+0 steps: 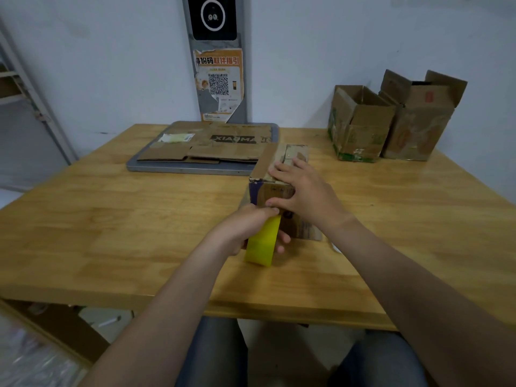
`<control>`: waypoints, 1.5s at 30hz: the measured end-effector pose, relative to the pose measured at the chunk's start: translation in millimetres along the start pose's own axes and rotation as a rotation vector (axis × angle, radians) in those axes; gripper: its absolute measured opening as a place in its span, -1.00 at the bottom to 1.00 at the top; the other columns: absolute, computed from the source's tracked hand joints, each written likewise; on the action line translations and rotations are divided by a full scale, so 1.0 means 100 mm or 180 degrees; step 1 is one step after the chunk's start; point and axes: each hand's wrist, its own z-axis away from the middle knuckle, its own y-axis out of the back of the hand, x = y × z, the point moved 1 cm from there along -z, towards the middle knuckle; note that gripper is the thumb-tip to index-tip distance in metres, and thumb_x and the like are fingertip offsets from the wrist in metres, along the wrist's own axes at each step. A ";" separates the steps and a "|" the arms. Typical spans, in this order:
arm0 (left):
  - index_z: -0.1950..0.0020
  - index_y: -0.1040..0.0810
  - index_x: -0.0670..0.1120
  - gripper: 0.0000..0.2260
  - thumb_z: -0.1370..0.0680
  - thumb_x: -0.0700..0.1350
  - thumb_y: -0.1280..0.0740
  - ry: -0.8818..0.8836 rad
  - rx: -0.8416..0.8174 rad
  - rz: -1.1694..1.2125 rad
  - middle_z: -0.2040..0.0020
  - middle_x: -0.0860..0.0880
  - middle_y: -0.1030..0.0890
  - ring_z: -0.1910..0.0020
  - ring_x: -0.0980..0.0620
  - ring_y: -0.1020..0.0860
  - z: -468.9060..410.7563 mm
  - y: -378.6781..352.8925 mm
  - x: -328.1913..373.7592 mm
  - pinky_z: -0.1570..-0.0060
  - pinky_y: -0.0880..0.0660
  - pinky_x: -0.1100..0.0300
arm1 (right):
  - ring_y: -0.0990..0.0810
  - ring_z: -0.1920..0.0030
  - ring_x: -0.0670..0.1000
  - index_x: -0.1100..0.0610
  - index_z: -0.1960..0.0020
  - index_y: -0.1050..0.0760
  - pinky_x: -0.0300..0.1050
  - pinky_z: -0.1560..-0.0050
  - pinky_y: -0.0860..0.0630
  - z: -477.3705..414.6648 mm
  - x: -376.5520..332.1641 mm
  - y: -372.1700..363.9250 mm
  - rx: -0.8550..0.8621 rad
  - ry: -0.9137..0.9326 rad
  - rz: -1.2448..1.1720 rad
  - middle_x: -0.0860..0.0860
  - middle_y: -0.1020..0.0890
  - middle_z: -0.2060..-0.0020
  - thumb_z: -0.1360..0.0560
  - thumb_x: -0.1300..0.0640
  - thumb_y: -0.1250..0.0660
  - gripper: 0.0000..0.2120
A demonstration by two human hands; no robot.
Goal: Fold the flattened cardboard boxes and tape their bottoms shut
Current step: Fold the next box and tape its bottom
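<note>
A small folded cardboard box (268, 188) stands on the wooden table (111, 219) with its closed flaps facing up. My right hand (304, 191) lies flat over its top, fingers spread, thumb pressing on the near side. My left hand (248, 230) grips a yellow tape roll (262, 244) just below the box's near face, thumb against the box. Flattened cardboard boxes (206, 149) lie farther back on a grey tray.
Two assembled boxes (360, 124) (421, 118) stand open at the table's back right. The grey tray (178, 167) sits at the back centre, below a post with a poster (219, 82) against the wall. A metal rack (16, 88) is at the left.
</note>
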 end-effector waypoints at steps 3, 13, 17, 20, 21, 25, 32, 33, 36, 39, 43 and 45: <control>-0.22 -0.43 -0.11 -0.81 -0.73 -0.01 -0.19 0.0055 0.0027 0.0208 0.13 -0.26 -0.72 0.30 -0.12 -0.68 -0.01 -0.03 -0.03 0.24 -0.65 0.08 | -0.14 -0.60 0.06 -0.14 -0.54 -0.35 0.21 -0.47 -0.34 0.00 -0.01 0.01 -0.0013 -0.0012 0.0001 -0.17 -0.35 -0.55 -0.42 -0.28 -0.47 -0.25; -0.25 -0.43 -0.13 -0.82 -0.74 -0.05 -0.20 0.0185 0.0067 0.0236 0.06 -0.28 -0.71 0.29 -0.13 -0.68 0.03 -0.03 0.02 0.21 -0.66 0.03 | -0.11 -0.61 0.03 -0.12 -0.56 -0.32 0.21 -0.54 -0.22 -0.01 -0.05 0.05 -0.0148 -0.0045 -0.0050 -0.13 -0.33 -0.56 -0.42 -0.27 -0.48 -0.22; -0.27 -0.44 -0.13 -0.81 -0.74 -0.06 -0.19 0.0015 0.0271 0.0396 0.12 -0.25 -0.73 0.35 -0.12 -0.67 -0.01 -0.08 0.01 0.30 -0.62 0.06 | -0.15 -0.53 0.09 -0.13 -0.55 -0.27 0.20 -0.42 -0.21 0.12 0.00 0.24 0.0211 -0.0250 0.0241 -0.09 -0.29 -0.55 -0.52 -0.43 -0.19 -0.31; -0.26 -0.45 -0.13 -0.80 -0.75 -0.05 -0.15 0.0007 0.0346 0.0486 0.15 -0.23 -0.73 0.38 -0.11 -0.66 -0.04 -0.11 0.00 0.34 -0.61 0.07 | -0.40 -0.27 0.17 0.01 -0.28 -0.55 0.10 -0.16 -0.42 0.37 0.17 0.38 0.0614 -0.0768 0.0500 0.06 -0.51 -0.26 -0.63 -0.19 -0.12 -0.59; -0.25 -0.45 -0.13 -0.80 -0.75 -0.04 -0.15 0.0006 0.0359 0.0488 0.15 -0.23 -0.74 0.38 -0.10 -0.66 -0.04 -0.12 0.00 0.36 -0.62 0.08 | -0.48 -0.17 0.19 0.04 -0.15 -0.62 0.06 -0.03 -0.47 0.47 0.25 0.40 0.0497 -0.1004 0.0590 0.07 -0.56 -0.14 -0.63 -0.08 -0.15 -0.68; -0.26 -0.46 -0.14 -0.79 -0.74 -0.06 -0.15 0.0025 0.0442 0.0505 0.20 -0.20 -0.74 0.42 -0.09 -0.66 -0.03 -0.16 0.00 0.42 -0.62 0.09 | -0.57 0.20 0.14 0.06 0.13 -0.63 -0.08 0.24 -0.41 0.81 0.45 0.38 -0.0495 -0.1841 0.0677 0.04 -0.64 0.14 -0.58 -0.03 -0.29 -0.76; -0.28 -0.46 -0.16 -0.79 -0.72 -0.09 -0.21 -0.0018 0.0525 0.0430 0.16 -0.20 -0.75 0.39 -0.08 -0.68 0.02 -0.21 -0.02 0.40 -0.63 0.08 | -0.57 0.06 0.18 0.08 0.25 -0.38 -0.07 0.19 -0.41 0.98 0.41 0.16 -0.0768 -0.1675 0.0906 0.00 -0.46 0.25 -0.54 -0.07 -0.37 -0.69; -0.28 -0.45 -0.16 -0.80 -0.72 -0.09 -0.21 -0.0027 0.0532 0.0418 0.16 -0.21 -0.75 0.39 -0.09 -0.68 0.03 -0.22 -0.02 0.40 -0.63 0.07 | -0.56 0.09 0.18 0.08 0.26 -0.38 -0.07 0.20 -0.40 0.99 0.40 0.17 -0.0783 -0.1658 0.0872 0.01 -0.47 0.25 -0.55 -0.04 -0.36 -0.69; -0.27 -0.44 -0.16 -0.81 -0.71 -0.10 -0.20 -0.0021 0.0533 0.0420 0.15 -0.21 -0.75 0.39 -0.09 -0.68 0.05 -0.22 -0.03 0.40 -0.63 0.06 | -0.60 0.02 0.21 0.16 0.07 -0.53 -0.03 0.15 -0.46 1.02 0.47 0.20 -0.0849 -0.1570 0.0612 0.11 -0.60 0.08 -0.61 0.06 -0.28 -0.82; -0.27 -0.43 -0.15 -0.81 -0.71 -0.11 -0.20 -0.0003 0.0542 0.0462 0.15 -0.21 -0.75 0.39 -0.10 -0.68 0.04 -0.23 -0.05 0.39 -0.64 0.06 | -0.63 0.21 0.10 0.10 -0.15 -0.52 -0.08 0.26 -0.51 1.06 0.51 0.28 -0.0772 -0.1660 -0.0316 0.09 -0.64 0.08 -0.69 0.13 -0.16 -0.82; -0.26 -0.46 -0.14 -0.81 -0.69 -0.11 -0.20 -0.0006 0.0610 0.0568 0.18 -0.20 -0.75 0.39 -0.11 -0.68 0.00 -0.25 -0.08 0.36 -0.63 0.05 | -0.52 0.23 0.00 0.07 0.01 -0.53 -0.08 0.15 -0.39 0.98 0.39 0.46 -0.0214 -0.1005 -0.0864 -0.02 -0.59 0.17 -0.69 0.09 -0.21 -0.83; -0.25 -0.48 -0.15 -0.81 -0.68 -0.12 -0.22 -0.0007 0.0626 0.0640 0.17 -0.21 -0.74 0.38 -0.12 -0.67 -0.02 -0.27 -0.09 0.31 -0.62 0.04 | -0.52 0.15 -0.01 0.11 -0.07 -0.61 -0.07 0.13 -0.36 0.90 0.26 0.54 -0.0010 -0.0581 -0.0747 -0.09 -0.58 0.17 -0.67 0.06 -0.27 -0.83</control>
